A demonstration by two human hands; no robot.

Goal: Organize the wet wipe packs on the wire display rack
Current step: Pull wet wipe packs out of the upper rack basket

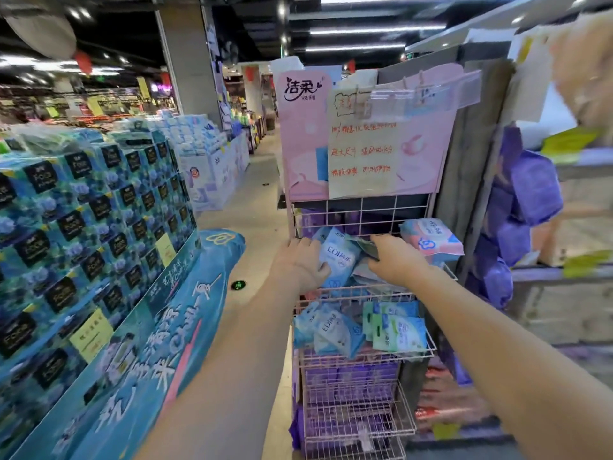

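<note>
A pink wire display rack (361, 210) stands ahead with several basket tiers. In the top basket my left hand (298, 263) grips a light blue wet wipe pack (340, 260) by its left edge. My right hand (396, 260) pinches a dark green pack (368, 248) just to the right of it. A pink and white pack (431, 239) lies at the basket's right end. The tier below holds blue packs (335, 332) on the left and green packs (396, 330) on the right. Purple packs (351, 380) fill the lower baskets.
A pink sign with a handwritten paper notice (361, 154) tops the rack. A tall stack of blue tissue boxes (83, 227) stands to the left across the aisle floor (252, 200). Purple bags (527, 197) hang on shelving to the right.
</note>
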